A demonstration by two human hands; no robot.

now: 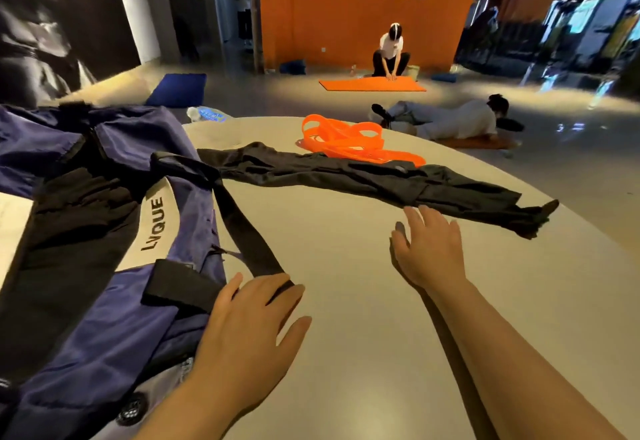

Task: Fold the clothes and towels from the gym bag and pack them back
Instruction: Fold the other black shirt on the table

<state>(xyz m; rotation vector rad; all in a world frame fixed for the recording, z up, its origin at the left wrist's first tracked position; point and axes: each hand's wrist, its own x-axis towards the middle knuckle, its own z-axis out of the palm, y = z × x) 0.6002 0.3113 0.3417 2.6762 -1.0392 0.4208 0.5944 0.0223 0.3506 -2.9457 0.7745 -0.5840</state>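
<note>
A dark blue gym bag (104,308) with a white LVQUE panel lies open on the left of the round white table (346,301); dark fabric shows inside it. Its black strap (242,225) runs across the table. A long black garment (363,176) lies spread out from the bag toward the right edge. My left hand (249,329) rests flat, fingers spread, on the strap's end beside the bag. My right hand (429,249) is held open with straight fingers, its fingertips just short of the garment's near edge.
Orange resistance bands (343,138) lie in a heap behind the garment. A water bottle (207,114) lies at the table's far left rim. Beyond, one person kneels on an orange mat (372,85) and another person (450,121) lies on the floor.
</note>
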